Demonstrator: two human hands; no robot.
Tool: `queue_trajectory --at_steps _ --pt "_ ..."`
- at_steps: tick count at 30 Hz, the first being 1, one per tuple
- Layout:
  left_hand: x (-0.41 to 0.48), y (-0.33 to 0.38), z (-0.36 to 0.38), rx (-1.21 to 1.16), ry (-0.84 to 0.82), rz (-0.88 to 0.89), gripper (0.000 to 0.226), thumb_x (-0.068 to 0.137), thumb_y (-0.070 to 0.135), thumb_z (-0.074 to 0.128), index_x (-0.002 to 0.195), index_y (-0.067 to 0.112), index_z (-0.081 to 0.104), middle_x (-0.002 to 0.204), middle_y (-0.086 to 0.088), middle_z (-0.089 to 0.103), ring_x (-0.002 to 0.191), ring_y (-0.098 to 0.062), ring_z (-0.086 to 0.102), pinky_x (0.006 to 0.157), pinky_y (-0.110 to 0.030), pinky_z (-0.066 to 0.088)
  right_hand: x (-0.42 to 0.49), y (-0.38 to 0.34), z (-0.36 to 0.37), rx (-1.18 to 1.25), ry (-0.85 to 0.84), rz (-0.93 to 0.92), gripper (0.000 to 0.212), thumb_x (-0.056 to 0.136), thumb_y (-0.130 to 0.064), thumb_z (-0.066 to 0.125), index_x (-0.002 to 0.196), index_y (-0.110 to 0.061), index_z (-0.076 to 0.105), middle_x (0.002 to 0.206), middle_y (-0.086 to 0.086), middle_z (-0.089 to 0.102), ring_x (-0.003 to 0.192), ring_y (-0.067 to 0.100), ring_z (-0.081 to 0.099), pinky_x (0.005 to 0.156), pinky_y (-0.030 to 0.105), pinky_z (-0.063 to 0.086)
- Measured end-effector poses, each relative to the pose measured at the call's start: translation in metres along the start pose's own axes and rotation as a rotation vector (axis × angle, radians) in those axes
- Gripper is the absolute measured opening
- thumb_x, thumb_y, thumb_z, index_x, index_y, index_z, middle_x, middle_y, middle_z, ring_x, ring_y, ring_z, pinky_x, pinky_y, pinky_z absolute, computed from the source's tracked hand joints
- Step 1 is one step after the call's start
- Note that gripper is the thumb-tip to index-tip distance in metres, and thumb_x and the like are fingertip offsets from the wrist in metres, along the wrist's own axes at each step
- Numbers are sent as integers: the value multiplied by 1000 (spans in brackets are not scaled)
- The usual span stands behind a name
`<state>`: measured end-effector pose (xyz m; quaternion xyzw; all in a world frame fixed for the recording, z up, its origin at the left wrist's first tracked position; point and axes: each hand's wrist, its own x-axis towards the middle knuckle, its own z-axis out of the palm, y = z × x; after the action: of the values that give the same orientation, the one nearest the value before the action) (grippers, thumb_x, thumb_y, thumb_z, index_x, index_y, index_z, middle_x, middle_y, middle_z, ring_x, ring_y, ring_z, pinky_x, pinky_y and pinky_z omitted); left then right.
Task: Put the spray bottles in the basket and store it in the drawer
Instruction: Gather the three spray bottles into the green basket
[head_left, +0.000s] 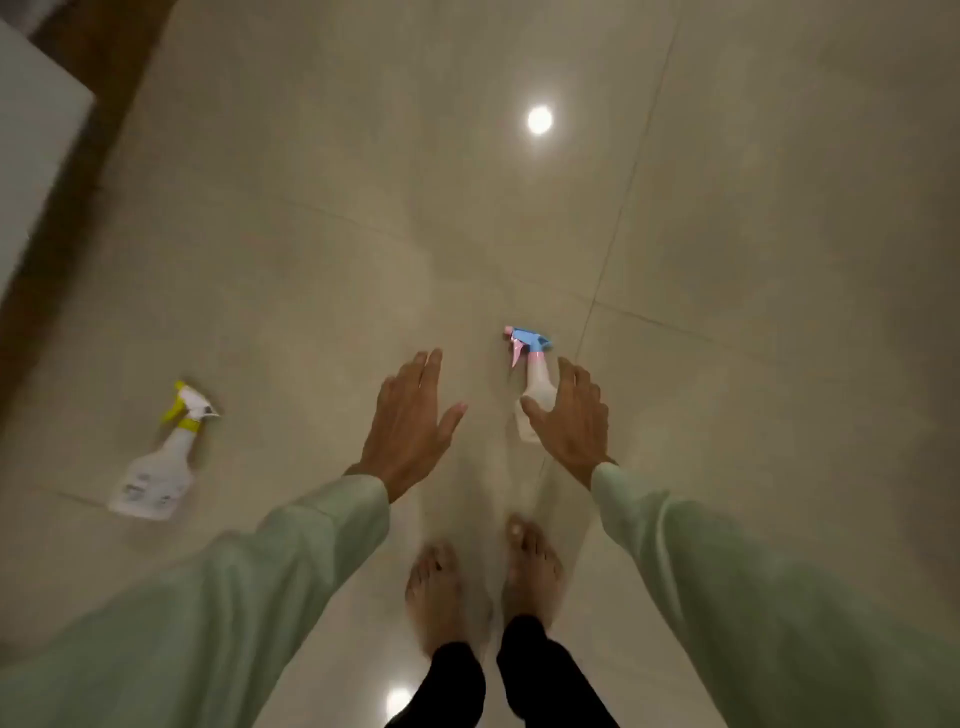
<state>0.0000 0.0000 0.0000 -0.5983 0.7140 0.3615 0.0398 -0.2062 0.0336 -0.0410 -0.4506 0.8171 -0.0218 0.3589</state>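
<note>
On the glossy tiled floor (311, 234), far left, lies a translucent spray bottle with a yellow-and-white trigger (158, 460); label print illegible. Left hand (410, 423) spread flat, empty. Blue-and-pink-trigger bottle (532, 382) stands beside the right hand (574, 423), fingers apart, contact unclear.

Two spray bottles lie on the tiled floor (727, 208): a yellow-topped bottle (156, 467) far left, a blue-topped bottle (535, 384) centre. The left hand (410, 426) hovers spread; the right hand (574, 423), fingers splayed, overlaps the blue-topped bottle.
</note>
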Motion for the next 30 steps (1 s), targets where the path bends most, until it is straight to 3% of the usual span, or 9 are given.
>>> queue_trajectory --at_steps 3,5,7,11,16,21,24,30 --pt "36 -24 51 0 6 -9 71 98 46 42 155 17 11 163 -9 17 151 -25 15 123 -45 14 47 20 40 85 -31 105 73 84 -49 68 142 -15 40 134 11 53 117 35 56 94 47 47" --pt "52 -38 80 -8 -14 -36 71 98 47 42 155 17 12 163 -9 17 150 -25 17 123 -44 14 71 32 61 154 -73 171 59 82 -51 69 125 -18 46 121 9 60 102 31 61 83 41 49" --pt "58 -50 101 -22 6 -49 71 98 47 43 155 17 13 163 -9 18 150 -25 18 122 -44 15 90 38 77 222 -108 193 46 82 -48 70 111 -20 47 111 7 63 93 29 62 81 43 54" --pt "50 -58 105 -53 8 -77 70 98 45 43 155 15 14 163 -11 19 151 -24 17 123 -44 14 97 34 83 430 -156 297 37 81 -33 74 108 -19 53 111 8 65 93 26 65 88 49 59" --pt "-11 -57 69 -129 58 -172 70 100 45 40 155 15 11 164 -10 15 152 -22 12 124 -43 9 42 -2 68 497 -189 210 39 75 -22 78 103 -19 52 97 1 64 80 21 64 65 35 55" --pt "-103 -54 2 -237 193 -294 69 100 45 40 156 18 11 164 -7 15 152 -19 12 124 -42 8 -46 -66 35 506 -268 109 36 73 -24 72 102 -21 51 100 5 70 96 36 68 91 58 55" --pt "-163 -60 -35 -284 281 -371 68 100 44 41 155 19 11 164 -5 16 151 -18 13 124 -40 7 -102 -111 20 468 -318 -25 30 84 -25 73 106 -18 54 102 11 70 99 39 67 96 60 51" --pt "-281 -95 -83 -363 436 -555 69 99 46 40 155 19 11 164 -5 17 151 -17 13 125 -40 7 -209 -194 21 410 -454 -221 18 93 -21 68 106 -20 56 95 1 67 96 32 68 92 56 55"
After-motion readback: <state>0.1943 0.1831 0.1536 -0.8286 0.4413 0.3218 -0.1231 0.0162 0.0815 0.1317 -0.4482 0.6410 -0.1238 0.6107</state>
